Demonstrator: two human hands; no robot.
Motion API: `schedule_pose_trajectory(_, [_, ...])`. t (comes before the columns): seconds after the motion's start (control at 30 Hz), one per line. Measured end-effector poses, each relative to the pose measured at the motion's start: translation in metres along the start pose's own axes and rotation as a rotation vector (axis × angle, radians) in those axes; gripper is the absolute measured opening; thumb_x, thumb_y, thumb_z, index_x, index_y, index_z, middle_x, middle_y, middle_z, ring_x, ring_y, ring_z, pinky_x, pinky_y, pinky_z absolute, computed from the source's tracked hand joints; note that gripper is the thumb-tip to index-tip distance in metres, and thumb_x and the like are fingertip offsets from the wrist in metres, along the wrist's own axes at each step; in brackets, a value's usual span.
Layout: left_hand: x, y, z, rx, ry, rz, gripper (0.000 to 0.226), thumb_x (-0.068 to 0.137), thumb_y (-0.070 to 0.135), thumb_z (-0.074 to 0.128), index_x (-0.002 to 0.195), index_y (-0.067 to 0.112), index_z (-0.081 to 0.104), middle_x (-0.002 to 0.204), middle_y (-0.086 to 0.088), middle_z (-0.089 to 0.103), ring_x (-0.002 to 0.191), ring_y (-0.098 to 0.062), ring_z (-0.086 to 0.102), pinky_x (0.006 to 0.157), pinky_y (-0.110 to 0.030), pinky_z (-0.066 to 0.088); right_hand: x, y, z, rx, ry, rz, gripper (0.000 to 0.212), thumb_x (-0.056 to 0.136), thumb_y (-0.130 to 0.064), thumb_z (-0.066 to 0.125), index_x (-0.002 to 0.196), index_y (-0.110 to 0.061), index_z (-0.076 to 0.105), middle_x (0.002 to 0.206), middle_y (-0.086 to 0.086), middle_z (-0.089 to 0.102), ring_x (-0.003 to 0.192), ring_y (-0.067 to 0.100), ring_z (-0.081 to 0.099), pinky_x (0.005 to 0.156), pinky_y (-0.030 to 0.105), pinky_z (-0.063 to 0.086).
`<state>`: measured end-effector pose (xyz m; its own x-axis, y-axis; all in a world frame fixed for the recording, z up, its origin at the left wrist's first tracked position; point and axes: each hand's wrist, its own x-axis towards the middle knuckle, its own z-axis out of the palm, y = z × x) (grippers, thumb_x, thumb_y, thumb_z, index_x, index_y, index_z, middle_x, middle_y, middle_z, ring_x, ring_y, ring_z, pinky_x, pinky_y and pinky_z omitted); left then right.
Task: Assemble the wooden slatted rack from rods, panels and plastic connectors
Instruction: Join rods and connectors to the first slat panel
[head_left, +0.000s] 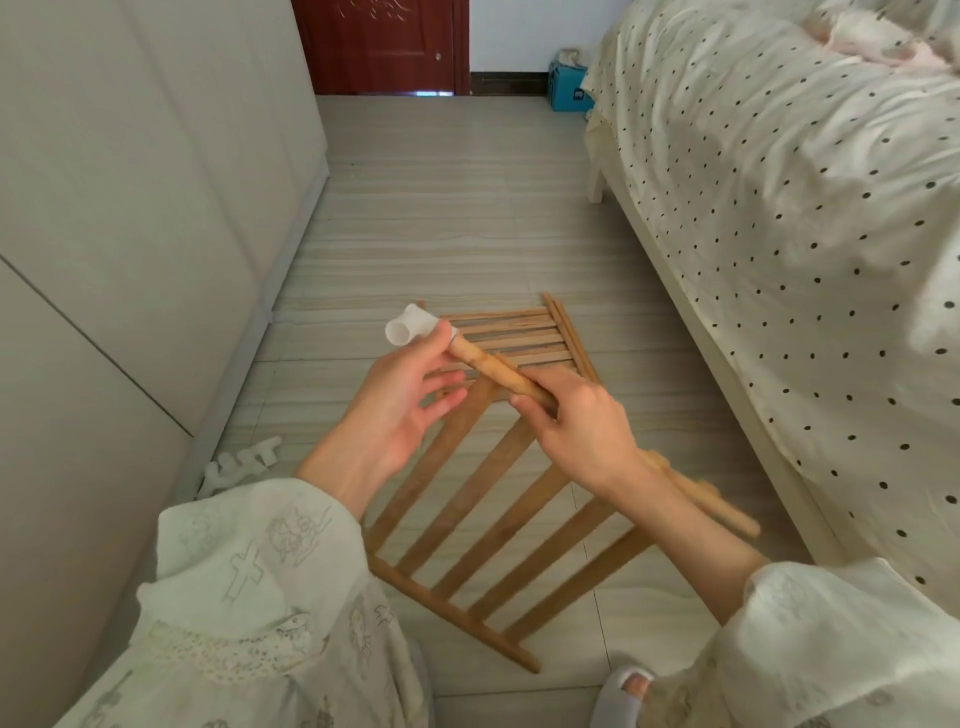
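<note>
Rod: wooden rod held up over the floor at mid-scene, running from the near right up to the far left, its far tip at or just inside the white plastic connector; how deep it sits cannot be told.
Right hand: right hand curled round the rod's middle, gripping it firmly.
Left hand: left hand pinches the connector at the rod's tip between thumb and forefinger, the other fingers spread loosely.
Handling: rod looks light and stiff, smooth enough to twist in the palm, so a grip close to the joint should steady the push; the connector seems a thin hollow tee, likely to cock if pressed off-axis.
Panels: near slatted panel lies flat below the hands, a second slatted panel just beyond it, with loose rods along its right edge.
Spare connectors: white pieces heaped on the floor at the near left, against the wardrobe.
Surface: pale striped floor tiles, hard and level, probably slippery under wood.
Room: narrow aisle between a grey wardrobe on the left and a bed with dotted sheets on the right; dark red door at the far end.
</note>
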<state>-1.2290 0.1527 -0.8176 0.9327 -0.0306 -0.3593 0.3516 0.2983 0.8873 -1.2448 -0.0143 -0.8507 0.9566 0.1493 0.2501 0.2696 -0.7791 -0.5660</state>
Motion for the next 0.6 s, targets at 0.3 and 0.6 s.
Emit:
schedule_pose_trajectory(0.3, [-0.004, 0.002, -0.007, 0.447, 0.156, 0.014, 0.042, 0.090, 0.053, 0.050, 0.102, 0.015, 0.064, 0.092, 0.001, 0.070, 0.084, -0.013, 0.066, 0.072, -0.026, 0.052, 0.007, 0.020, -0.017, -0.222, 0.132, -0.195, 0.029, 0.088, -0.031, 0.063, 0.113, -0.018, 0.065, 0.098, -0.003, 0.066, 0.082, 0.025, 0.065, 0.063, 0.032, 0.046])
schedule_pose_trajectory(0.6, [-0.005, 0.002, -0.007, 0.711, 0.055, 0.485, 0.044, 0.090, 0.034, 0.059, 0.131, 0.027, 0.047, 0.123, 0.012, 0.052, 0.112, -0.002, 0.047, 0.095, -0.024, 0.039, 0.011, 0.026, -0.040, -0.192, 0.226, -0.182, 0.028, 0.079, -0.040, 0.071, 0.096, -0.017, 0.074, 0.082, -0.005, 0.069, 0.068, 0.020, 0.065, 0.057, 0.034, 0.052])
